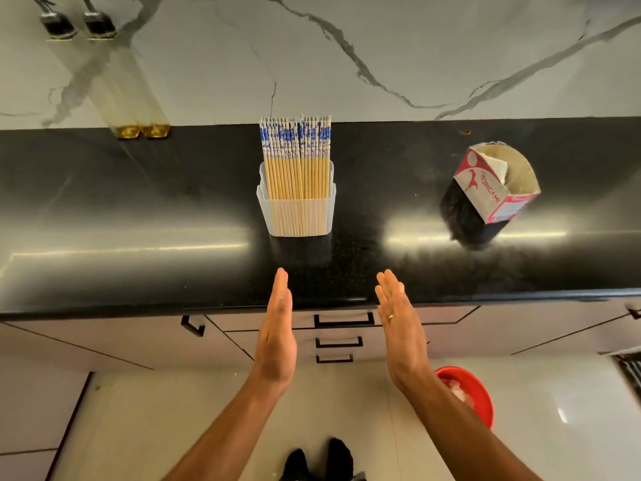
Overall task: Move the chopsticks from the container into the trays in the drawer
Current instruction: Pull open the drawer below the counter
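Several wooden chopsticks (296, 157) with blue-and-white patterned tops stand upright in a translucent white container (297, 216) on the black counter (138, 210). My left hand (277, 336) and my right hand (400, 329) are held out flat, palms facing each other, over the counter's front edge, below the container and apart from it. Both hold nothing. A ring sits on a finger of my right hand. Three drawers (343, 336) with black handles are closed in the cabinet front under my hands. No trays are visible.
An opened cardboard tissue box (494, 187) stands on the counter to the right. Two glass bottles (137, 109) stand at the back left against the marble wall. A red bin (473, 394) sits on the floor at right. My feet (319, 461) are below.
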`<move>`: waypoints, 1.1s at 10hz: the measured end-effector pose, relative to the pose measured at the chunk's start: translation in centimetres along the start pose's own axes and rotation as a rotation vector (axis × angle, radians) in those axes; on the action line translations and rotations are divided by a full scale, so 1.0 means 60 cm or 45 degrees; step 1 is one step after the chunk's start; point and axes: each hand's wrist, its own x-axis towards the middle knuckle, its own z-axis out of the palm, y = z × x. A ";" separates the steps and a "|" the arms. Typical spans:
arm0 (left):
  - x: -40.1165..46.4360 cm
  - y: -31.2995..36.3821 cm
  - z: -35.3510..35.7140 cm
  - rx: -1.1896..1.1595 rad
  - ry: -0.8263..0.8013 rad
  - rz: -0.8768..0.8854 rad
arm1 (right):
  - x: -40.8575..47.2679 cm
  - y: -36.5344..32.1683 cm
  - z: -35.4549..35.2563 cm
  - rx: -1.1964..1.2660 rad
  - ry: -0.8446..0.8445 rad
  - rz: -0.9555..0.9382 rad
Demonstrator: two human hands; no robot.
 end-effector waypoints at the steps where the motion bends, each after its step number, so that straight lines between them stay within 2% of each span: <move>1: -0.017 -0.011 -0.007 0.045 -0.045 -0.111 | -0.022 0.008 0.007 0.014 0.029 0.014; 2: -0.026 -0.033 -0.018 0.175 -0.095 -0.066 | -0.037 0.020 0.015 -0.005 0.050 0.039; 3: -0.038 -0.068 -0.034 0.774 -0.250 0.082 | -0.054 0.043 0.021 -0.234 0.055 0.019; 4: -0.039 -0.103 -0.044 1.275 -0.316 0.174 | -0.061 0.062 0.018 -0.491 0.031 -0.010; 5: -0.042 -0.137 -0.046 1.652 -0.444 0.125 | -0.059 0.103 -0.005 -1.031 -0.049 -0.066; 7: 0.001 -0.167 -0.027 1.922 -0.575 0.030 | -0.018 0.160 -0.045 -1.714 -0.279 -0.002; 9: 0.041 -0.201 0.013 2.000 -0.701 -0.049 | 0.034 0.178 -0.059 -1.946 -0.463 0.045; 11: 0.071 -0.228 0.036 1.961 -0.796 -0.164 | 0.068 0.194 -0.060 -1.994 -0.589 0.043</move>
